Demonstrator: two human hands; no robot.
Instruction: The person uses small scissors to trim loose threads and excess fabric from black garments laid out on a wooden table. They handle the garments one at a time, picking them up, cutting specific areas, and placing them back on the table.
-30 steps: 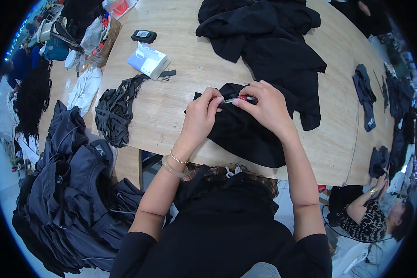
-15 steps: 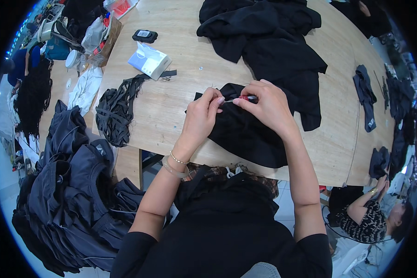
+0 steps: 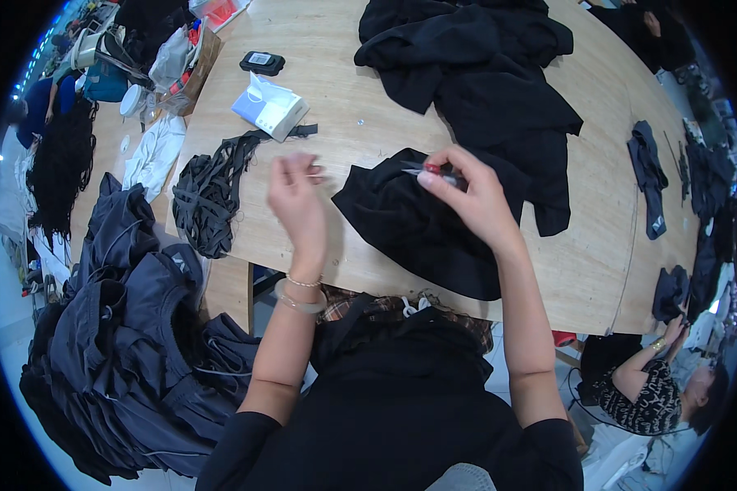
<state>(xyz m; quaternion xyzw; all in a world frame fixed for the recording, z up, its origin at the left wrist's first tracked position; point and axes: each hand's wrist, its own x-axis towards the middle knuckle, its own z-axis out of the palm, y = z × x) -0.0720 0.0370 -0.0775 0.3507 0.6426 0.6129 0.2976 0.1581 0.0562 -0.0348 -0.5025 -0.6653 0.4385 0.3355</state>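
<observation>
Bare wood runs up the bench (image 3: 332, 82) from the left hand (image 3: 296, 196), between the tissue box (image 3: 280, 110) and the black garments (image 3: 467, 49), wide enough for a hand; a narrower gap parts that hand from the cloth (image 3: 426, 237). To its left the strips (image 3: 206, 200) stand in the way, with the box and the black device (image 3: 262, 63) farther up. Beyond the right hand (image 3: 475, 196), whose tool (image 3: 431, 168) points left over the cloth, the garments block the way, but open wood lies between them and the dark piece (image 3: 648, 176) at right.
</observation>
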